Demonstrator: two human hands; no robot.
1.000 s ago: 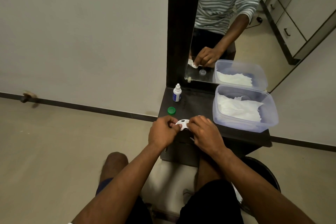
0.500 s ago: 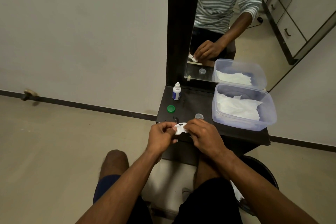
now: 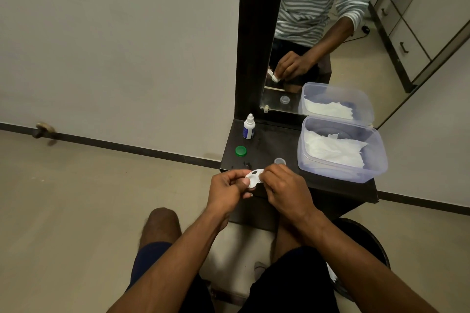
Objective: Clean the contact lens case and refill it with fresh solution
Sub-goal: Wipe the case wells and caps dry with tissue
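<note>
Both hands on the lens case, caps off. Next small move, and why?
Probably free the right hand and reach for the solution bottle: the left hand already pinches the lens case, and the green cap and clear cap lie on the shelf.

The right hand (image 3: 287,192) covers the right half of the case (image 3: 255,178), so that well cannot be seen. The left hand (image 3: 229,189) hides the case's left edge behind its thumb. Whether the right fingers hold a tissue against the case cannot be told. The bottle (image 3: 249,127) near the shelf's (image 3: 269,145) back left corner carries a label too small to read. Both forearms run off the bottom edge.
</note>
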